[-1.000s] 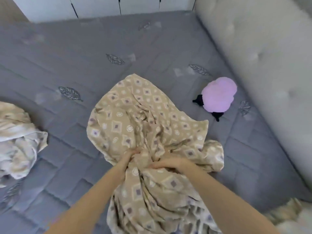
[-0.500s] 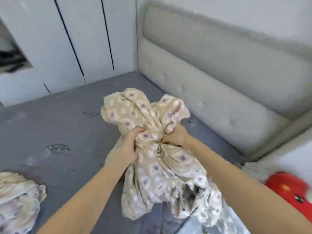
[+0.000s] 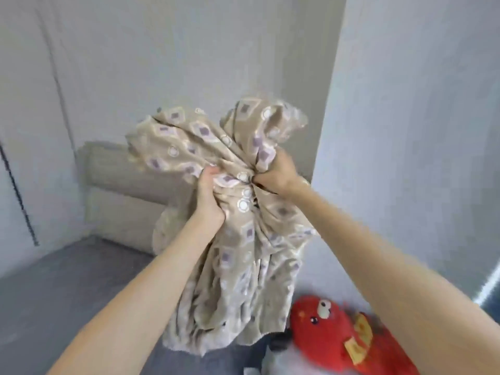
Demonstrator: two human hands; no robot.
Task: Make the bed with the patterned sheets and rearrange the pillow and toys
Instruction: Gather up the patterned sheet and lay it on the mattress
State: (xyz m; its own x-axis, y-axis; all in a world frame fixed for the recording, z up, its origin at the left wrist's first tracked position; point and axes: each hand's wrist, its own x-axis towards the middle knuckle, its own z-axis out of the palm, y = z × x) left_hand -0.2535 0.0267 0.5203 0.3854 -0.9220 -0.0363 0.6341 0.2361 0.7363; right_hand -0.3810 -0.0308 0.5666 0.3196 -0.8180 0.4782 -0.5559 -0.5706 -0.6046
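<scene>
A beige patterned sheet (image 3: 238,255) with purple squares and white circles hangs bunched in the air above the grey mattress (image 3: 67,288). My left hand (image 3: 208,198) grips a fold of it near the middle. My right hand (image 3: 276,174) grips the bunched cloth just to the right, at about the same height. The sheet's lower part dangles down to the mattress edge. A red plush toy (image 3: 335,336) lies at the lower right, beside the sheet's hanging end.
A padded beige headboard (image 3: 119,201) stands behind the mattress, partly hidden by the sheet. White walls and a cupboard door (image 3: 32,131) fill the background. A small dark object (image 3: 280,342) lies next to the red toy.
Both hands have lifted the bunched sheet up off the mattress to chest height. The view has swung up and to the right, so the purple plush and the other crumpled sheet are out of sight.
</scene>
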